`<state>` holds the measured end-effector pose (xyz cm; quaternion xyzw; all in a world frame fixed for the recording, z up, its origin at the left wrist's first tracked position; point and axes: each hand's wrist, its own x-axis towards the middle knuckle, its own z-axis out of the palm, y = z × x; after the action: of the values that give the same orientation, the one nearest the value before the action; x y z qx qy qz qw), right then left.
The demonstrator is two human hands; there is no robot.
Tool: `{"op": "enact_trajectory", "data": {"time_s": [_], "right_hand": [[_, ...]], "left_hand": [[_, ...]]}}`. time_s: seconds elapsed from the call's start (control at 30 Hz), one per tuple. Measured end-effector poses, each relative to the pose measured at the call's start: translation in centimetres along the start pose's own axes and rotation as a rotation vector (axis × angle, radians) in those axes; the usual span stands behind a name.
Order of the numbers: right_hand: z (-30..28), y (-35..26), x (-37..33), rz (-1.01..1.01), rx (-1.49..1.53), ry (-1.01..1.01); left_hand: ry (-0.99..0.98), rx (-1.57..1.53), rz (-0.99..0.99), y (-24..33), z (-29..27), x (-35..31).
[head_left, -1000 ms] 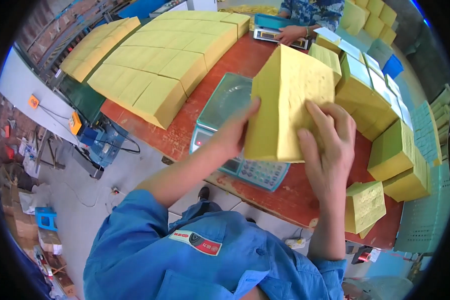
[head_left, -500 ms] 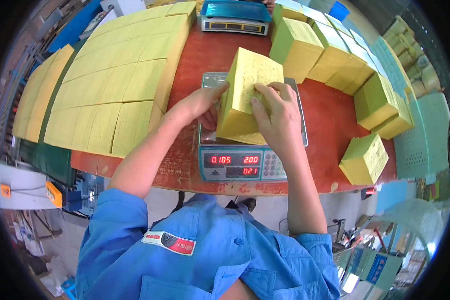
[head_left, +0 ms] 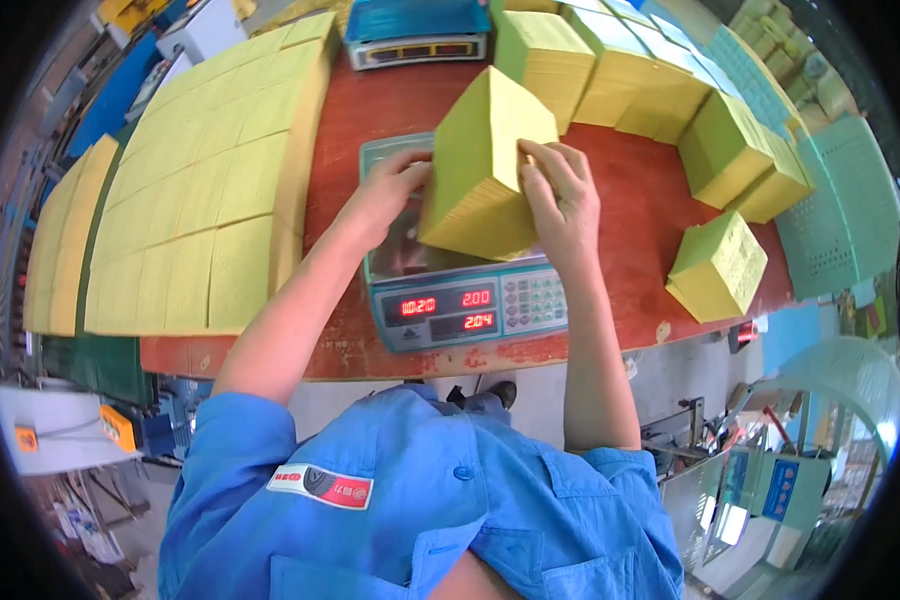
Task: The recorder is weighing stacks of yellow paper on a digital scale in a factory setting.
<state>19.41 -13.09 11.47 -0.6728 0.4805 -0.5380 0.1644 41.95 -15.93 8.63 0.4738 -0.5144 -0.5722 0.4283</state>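
While the yellow paper stack (head_left: 478, 165) sat over the digital scale (head_left: 398, 332), long axis seemingly running rearward, left hand (head_left: 382, 196) and right hand (head_left: 567, 205) flanked it equally closely; their fingers grasped its opposite sides.

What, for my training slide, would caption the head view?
Left hand and right hand steady a yellow stack at a teal scale on a red table.

Shows a scuffed red-painted table (head_left: 640, 190) above a smooth pale grey floor (head_left: 660, 390). Includes a perforated pale-green panel (head_left: 845, 220) at right.
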Motion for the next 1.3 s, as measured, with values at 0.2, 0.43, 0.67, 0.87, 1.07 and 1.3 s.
{"op": "enact_trajectory", "data": {"time_s": [0.2,0.43,0.67,0.87,1.07,1.3], "right_hand": [[1.3,1.5,0.6,-0.046,0.014,0.040],[2.1,0.7,2.1,-0.240,-0.164,-0.035],[2.3,0.2,1.4,-0.248,-0.173,-0.048],[0.1,-0.3,0.8,-0.277,-0.160,0.111],[-10.4,4.8,-8.6,0.181,0.088,0.215],[-22.8,13.6,-20.4,0.613,0.268,0.514]], "left_hand": [[0.090,-0.354,-0.136,-0.7,0.3,0.0],[0.097,-0.283,-0.212,-0.4,1.3,-0.1],[-0.024,0.469,-0.314,2.3,-0.7,-0.5],[0.584,0.990,0.470,-6.5,-9.0,0.8],[0.332,0.047,-0.129,-5.8,-7.0,-3.9],[0.299,0.304,0.637,7.6,10.9,-9.2]]}}
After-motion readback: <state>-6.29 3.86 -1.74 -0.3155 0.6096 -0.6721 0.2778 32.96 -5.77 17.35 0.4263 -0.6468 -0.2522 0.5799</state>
